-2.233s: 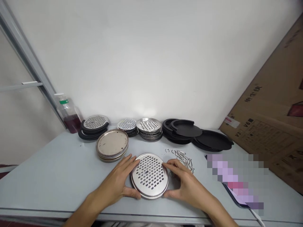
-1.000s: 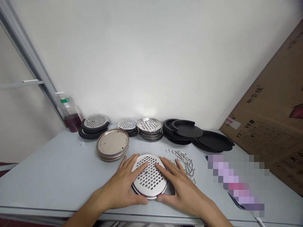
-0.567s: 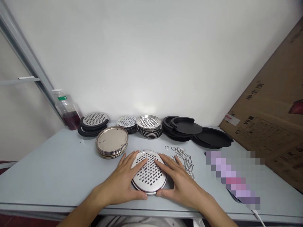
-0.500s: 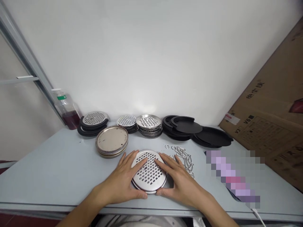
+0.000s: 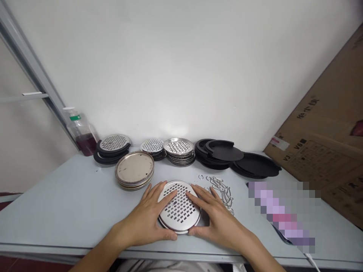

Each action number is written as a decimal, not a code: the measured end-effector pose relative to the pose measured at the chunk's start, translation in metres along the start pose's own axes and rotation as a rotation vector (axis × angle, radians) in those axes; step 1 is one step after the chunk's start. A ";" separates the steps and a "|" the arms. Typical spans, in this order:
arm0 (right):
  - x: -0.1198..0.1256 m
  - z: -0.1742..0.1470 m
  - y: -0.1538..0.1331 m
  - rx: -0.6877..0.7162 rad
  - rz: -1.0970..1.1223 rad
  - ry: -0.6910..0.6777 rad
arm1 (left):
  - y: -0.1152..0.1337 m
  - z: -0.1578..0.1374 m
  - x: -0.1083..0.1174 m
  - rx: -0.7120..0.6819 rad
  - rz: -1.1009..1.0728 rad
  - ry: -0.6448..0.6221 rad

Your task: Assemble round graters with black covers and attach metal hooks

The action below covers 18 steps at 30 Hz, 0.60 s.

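A round metal grater disc (image 5: 180,207) with rows of slots lies near the front of the table, on top of another round rim showing beneath it. My left hand (image 5: 153,215) grips its left side, thumb at the front edge and index finger on the slotted face. On the right side my right hand (image 5: 212,215) holds it the same way. Behind my left hand stands a stack of plain metal discs (image 5: 135,169). Several metal rings and wire hooks (image 5: 222,190) lie in a pile beyond my right hand.
Along the wall stand slotted discs on black holders (image 5: 115,143), a small slotted stack (image 5: 152,146), rough grater discs (image 5: 179,147), black round holders (image 5: 225,150) and black trays (image 5: 258,165). A bottle of dark liquid (image 5: 85,141) is far left. A cardboard box (image 5: 326,151) and a blurred-out device (image 5: 280,215) are right.
The view has shifted very slightly. Both hands keep their hold on the grater disc, and nothing else has visibly moved.
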State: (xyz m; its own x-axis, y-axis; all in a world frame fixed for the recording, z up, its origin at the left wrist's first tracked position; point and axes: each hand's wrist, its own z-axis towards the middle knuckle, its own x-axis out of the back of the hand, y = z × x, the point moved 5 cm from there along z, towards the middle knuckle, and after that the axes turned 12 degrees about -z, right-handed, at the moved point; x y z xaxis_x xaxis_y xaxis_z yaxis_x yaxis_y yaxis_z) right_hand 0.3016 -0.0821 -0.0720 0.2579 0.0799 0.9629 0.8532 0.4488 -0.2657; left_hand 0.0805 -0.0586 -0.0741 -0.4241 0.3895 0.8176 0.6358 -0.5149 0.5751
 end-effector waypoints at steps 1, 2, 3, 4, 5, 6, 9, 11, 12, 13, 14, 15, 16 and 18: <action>0.000 0.000 0.000 -0.001 0.002 -0.001 | 0.000 0.000 0.000 -0.003 0.001 0.005; 0.000 0.000 -0.001 -0.004 0.004 0.000 | 0.000 0.000 0.000 -0.006 0.002 0.012; 0.001 -0.001 -0.001 -0.008 0.005 0.003 | 0.001 0.000 0.000 -0.009 0.003 0.018; 0.001 -0.001 -0.001 -0.013 0.006 0.007 | 0.001 0.000 0.000 -0.011 0.006 0.024; 0.001 -0.001 -0.002 -0.017 0.008 0.009 | 0.001 -0.001 -0.001 -0.012 0.008 0.028; 0.001 -0.001 -0.002 -0.021 0.010 0.011 | 0.001 -0.001 -0.001 -0.013 0.008 0.030; 0.002 -0.002 -0.001 -0.026 0.014 0.014 | 0.001 -0.001 -0.002 -0.018 0.002 0.033; 0.002 -0.002 -0.001 -0.023 0.019 0.016 | -0.001 -0.001 -0.002 -0.023 -0.004 0.037; 0.002 -0.002 -0.001 -0.018 0.021 0.016 | -0.001 -0.001 -0.002 -0.025 -0.006 0.038; 0.002 -0.002 -0.001 -0.012 0.023 0.015 | -0.002 -0.001 -0.002 -0.026 -0.008 0.039; 0.002 -0.002 -0.001 -0.006 0.023 0.015 | -0.002 -0.001 -0.002 -0.027 -0.010 0.038; 0.002 -0.002 -0.001 -0.002 0.023 0.016 | -0.002 0.000 -0.002 -0.026 -0.012 0.039; 0.002 -0.002 -0.001 0.002 0.022 0.015 | -0.002 0.000 -0.002 -0.024 -0.014 0.039; 0.002 -0.002 0.000 0.008 0.021 0.013 | -0.001 0.000 -0.002 -0.018 -0.016 0.040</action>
State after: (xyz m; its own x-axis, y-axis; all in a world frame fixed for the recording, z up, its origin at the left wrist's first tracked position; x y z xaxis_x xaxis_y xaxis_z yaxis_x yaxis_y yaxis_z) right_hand 0.3028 -0.0843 -0.0705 0.2821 0.0779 0.9562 0.8440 0.4538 -0.2860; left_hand 0.0804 -0.0590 -0.0759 -0.4597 0.3676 0.8084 0.6169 -0.5227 0.5884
